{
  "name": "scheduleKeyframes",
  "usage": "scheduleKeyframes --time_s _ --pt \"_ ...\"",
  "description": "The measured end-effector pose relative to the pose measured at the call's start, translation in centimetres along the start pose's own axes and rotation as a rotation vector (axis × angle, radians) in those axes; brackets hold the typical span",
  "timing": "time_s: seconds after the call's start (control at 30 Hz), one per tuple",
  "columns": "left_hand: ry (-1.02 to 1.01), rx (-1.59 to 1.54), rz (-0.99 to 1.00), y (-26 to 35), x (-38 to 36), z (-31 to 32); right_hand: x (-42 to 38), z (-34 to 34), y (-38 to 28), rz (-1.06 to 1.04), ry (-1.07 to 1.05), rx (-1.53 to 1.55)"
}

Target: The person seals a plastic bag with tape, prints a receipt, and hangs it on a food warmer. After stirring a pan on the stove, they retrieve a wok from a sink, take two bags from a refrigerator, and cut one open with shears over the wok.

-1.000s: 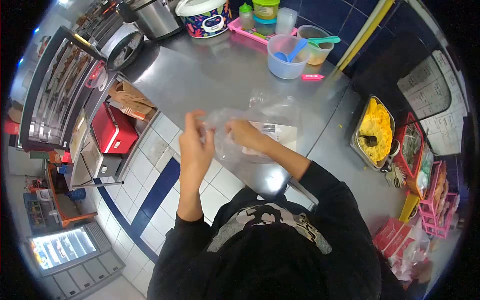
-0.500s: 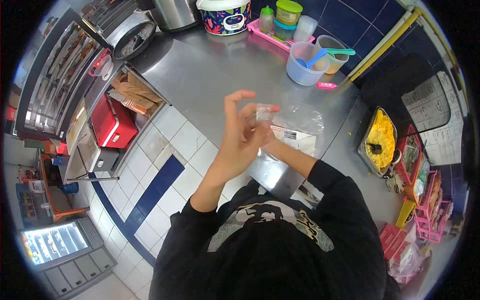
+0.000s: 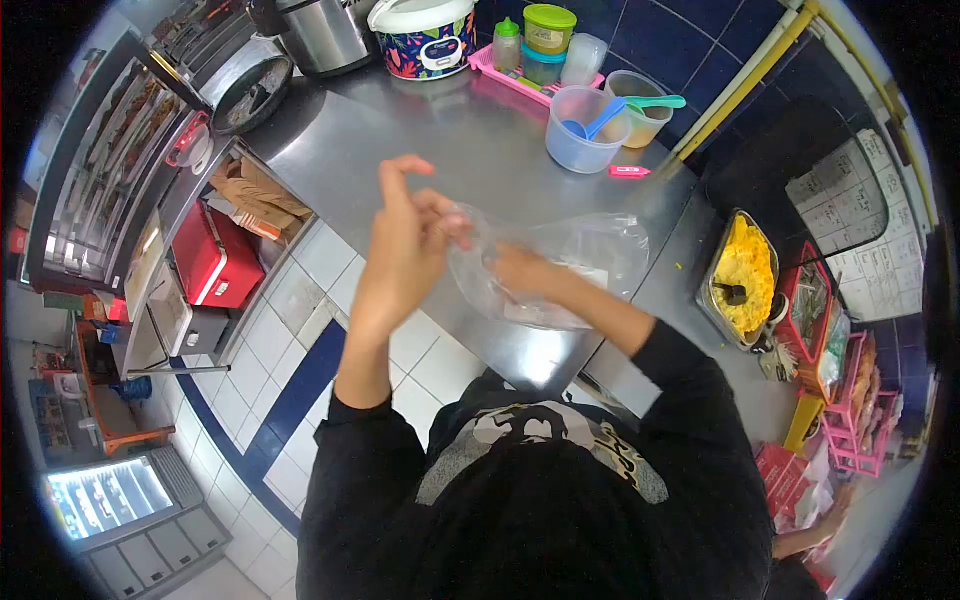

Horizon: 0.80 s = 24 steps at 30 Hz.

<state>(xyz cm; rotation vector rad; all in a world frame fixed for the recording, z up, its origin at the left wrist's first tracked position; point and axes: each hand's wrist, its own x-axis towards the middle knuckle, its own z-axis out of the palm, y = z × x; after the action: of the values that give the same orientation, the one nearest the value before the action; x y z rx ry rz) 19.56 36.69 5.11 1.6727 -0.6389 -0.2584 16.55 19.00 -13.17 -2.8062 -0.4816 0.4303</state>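
A clear plastic bag (image 3: 612,245) is stretched between my hands, over the steel counter, with a pale printed sheet showing through it. My left hand (image 3: 400,250) is raised at the bag's left edge, thumb and fingers pinched on the film while the index finger curls up free. My right hand (image 3: 525,272) is closed at the bag's mouth, its fingers blurred against the film and its forearm crossing over the bag.
On the steel counter (image 3: 400,130) stand a tub (image 3: 590,150) with a blue spoon, a flowered rice cooker (image 3: 428,45) and a pink tray (image 3: 520,85) of containers. A pan of yellow food (image 3: 745,275) sits right. Another person's forearm (image 3: 805,540) shows lower right.
My hands have drawn apart, the left moving left and the right lower. The bag has spread wider between them. Another person's forearm has appeared at the lower right.
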Motion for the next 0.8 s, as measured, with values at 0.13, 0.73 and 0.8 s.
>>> scheduleKeyframes --time_s 0.13,0.73,0.8 --pt "0.072 0.237 0.032 -1.1 1.8 -2.0 -10.4 -13.8 -0.8 0.198 -0.203 -0.135" --pt "-0.032 0.18 0.408 -7.8 -2.4 2.1 -9.2 -19.1 -5.5 -0.105 0.439 0.574" --pt "-0.115 0.17 0.243 -15.2 -5.1 6.1 -8.2 -18.3 -6.9 -0.182 0.402 0.668"
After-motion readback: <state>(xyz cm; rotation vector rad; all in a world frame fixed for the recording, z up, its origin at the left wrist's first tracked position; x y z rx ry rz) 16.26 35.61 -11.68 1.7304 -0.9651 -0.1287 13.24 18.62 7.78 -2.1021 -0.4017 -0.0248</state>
